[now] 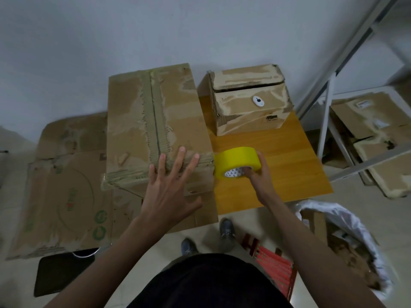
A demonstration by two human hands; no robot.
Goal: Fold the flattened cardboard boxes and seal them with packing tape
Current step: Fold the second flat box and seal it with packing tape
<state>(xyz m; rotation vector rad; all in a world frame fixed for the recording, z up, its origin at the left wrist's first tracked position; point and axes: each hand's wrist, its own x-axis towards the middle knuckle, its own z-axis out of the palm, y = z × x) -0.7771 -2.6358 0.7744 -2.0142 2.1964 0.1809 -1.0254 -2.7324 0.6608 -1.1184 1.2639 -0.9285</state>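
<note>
Pressing flat with spread fingers, left hand (171, 185) on the near end of the big folded cardboard box (155, 127), right over its worn centre seam; gripping the yellow tape roll (236, 162), right hand (259, 174), fingers hooked through the core, roll upright just beside the box's right edge above the wooden tabletop (289, 156). No free tape end visible, so likely trouble starting the strip. Torn, fuzzy facing along the seam, probably poor adhesion. Box overhanging the tabletop on a flattened carton (64, 201), possibly tipping or sliding under pressure. Smaller box (251, 101) behind, close enough to get bumped.
</note>
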